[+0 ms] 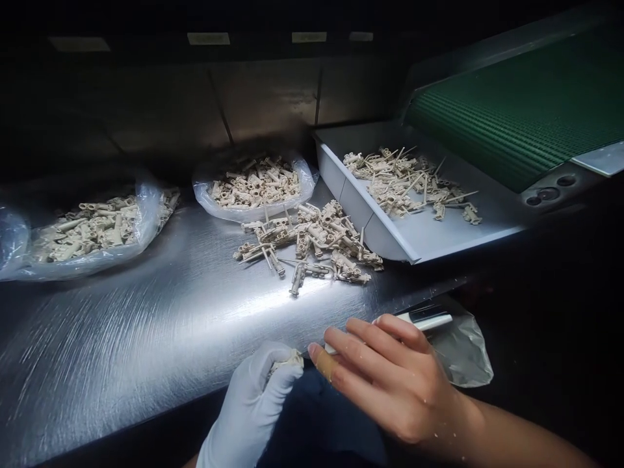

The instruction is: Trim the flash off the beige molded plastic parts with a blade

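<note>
My left hand (pixel 258 403), in a white glove, is closed around a small beige plastic part (pixel 288 359) at the near edge of the steel table (pixel 146 325). My bare right hand (pixel 385 377) is beside it, fingers curled round a tool with a white handle (pixel 426 320) whose tip meets the part. A loose pile of beige plastic parts (pixel 312 240) lies on the table just beyond both hands.
Two open clear bags of the same parts rest further back, one at the left (pixel 92 227) and one in the middle (pixel 256 185). A grey chute tray (pixel 419 227) with more parts sits below a green conveyor belt (pixel 517 110). A crumpled plastic bag (pixel 463 351) hangs off the table edge.
</note>
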A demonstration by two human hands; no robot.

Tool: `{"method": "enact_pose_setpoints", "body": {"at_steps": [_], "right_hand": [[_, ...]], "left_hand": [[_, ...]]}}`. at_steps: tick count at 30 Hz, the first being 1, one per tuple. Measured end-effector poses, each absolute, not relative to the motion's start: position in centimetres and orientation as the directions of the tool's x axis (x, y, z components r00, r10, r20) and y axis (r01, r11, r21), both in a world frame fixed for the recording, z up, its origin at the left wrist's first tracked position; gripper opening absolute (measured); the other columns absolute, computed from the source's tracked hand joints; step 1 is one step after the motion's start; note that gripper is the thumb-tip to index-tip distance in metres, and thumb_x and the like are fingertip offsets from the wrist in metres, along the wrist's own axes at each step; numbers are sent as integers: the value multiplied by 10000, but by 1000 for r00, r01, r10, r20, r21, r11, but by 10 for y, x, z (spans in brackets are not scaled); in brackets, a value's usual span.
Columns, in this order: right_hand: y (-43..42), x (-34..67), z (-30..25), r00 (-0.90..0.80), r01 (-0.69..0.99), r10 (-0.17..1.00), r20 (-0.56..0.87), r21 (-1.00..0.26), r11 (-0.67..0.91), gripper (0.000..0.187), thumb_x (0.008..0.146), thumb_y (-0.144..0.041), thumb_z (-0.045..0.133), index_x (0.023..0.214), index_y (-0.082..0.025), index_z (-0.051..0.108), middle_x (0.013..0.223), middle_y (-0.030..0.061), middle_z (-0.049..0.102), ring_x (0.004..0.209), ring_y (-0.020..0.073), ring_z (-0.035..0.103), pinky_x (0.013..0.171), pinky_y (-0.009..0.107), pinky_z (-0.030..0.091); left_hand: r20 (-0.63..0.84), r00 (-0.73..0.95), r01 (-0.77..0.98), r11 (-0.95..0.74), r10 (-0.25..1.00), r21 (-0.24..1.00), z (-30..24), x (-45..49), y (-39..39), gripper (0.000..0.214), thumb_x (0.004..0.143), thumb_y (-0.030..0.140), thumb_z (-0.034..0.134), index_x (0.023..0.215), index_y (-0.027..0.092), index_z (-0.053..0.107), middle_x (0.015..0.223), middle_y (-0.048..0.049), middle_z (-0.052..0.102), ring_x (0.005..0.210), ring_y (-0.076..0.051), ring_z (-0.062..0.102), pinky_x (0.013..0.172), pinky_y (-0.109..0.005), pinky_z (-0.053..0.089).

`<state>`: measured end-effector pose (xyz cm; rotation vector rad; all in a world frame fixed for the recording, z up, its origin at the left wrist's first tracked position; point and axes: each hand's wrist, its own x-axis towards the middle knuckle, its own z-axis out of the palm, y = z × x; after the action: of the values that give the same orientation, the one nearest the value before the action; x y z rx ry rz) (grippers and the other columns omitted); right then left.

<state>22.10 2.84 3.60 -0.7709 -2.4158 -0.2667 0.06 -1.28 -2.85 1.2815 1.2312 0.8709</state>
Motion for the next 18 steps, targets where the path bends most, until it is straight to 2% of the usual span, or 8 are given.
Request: {"method": "enact_pose_setpoints", "body": {"at_steps": [5, 10, 13, 15, 18], "right_hand": [[29, 222, 35, -701, 547, 434, 566, 37, 836, 213, 1027, -133, 560, 1020, -221, 753, 997, 17, 800, 861, 189, 721, 728, 346, 499], [32, 224, 29, -573, 642, 534, 622, -65, 764, 316, 1073, -123, 431, 1098, -193, 738, 973, 57, 799, 827, 198, 711, 746, 366, 482], [30, 221, 22, -464, 638, 646, 607, -277, 719, 254, 1073, -126, 479, 1194, -180, 695, 982, 76, 783, 829, 195, 714, 746, 339, 509], [27, 215, 15, -430, 561, 746, 509, -497, 662, 190, 1076, -256, 565, 1202, -174, 681, 931, 67, 763, 803, 191, 711, 711, 305, 537], [20, 202, 1, -405, 377, 841, 359, -773, 511, 318, 1041, -479, 607, 1096, -180, 702, 852, 42, 731, 735, 171, 699, 652, 258, 555]], "left_hand": [[-184, 191, 176, 151, 964, 973, -28, 4, -13, 320, 1031, 433, 546, 819, 216, 646, 760, 15, 621, 711, -167, 565, 696, -263, 487], [-187, 125, 115, 173, 974, 978, -18, 9, -13, 377, 1007, 496, 565, 763, 214, 623, 746, 14, 614, 686, -164, 558, 678, -263, 490], [-174, 110, 96, 164, 979, 982, -16, 9, -12, 361, 1002, 502, 574, 788, 218, 640, 767, 8, 642, 704, -170, 585, 696, -269, 503], [-173, 116, 99, 162, 978, 982, -18, 9, -12, 344, 1008, 493, 567, 820, 221, 662, 805, -4, 674, 745, -180, 616, 738, -282, 519], [-169, 159, 89, 156, 973, 984, -23, 11, -13, 407, 1011, 543, 535, 823, 217, 689, 815, -35, 698, 763, -201, 645, 748, -312, 547]]}}
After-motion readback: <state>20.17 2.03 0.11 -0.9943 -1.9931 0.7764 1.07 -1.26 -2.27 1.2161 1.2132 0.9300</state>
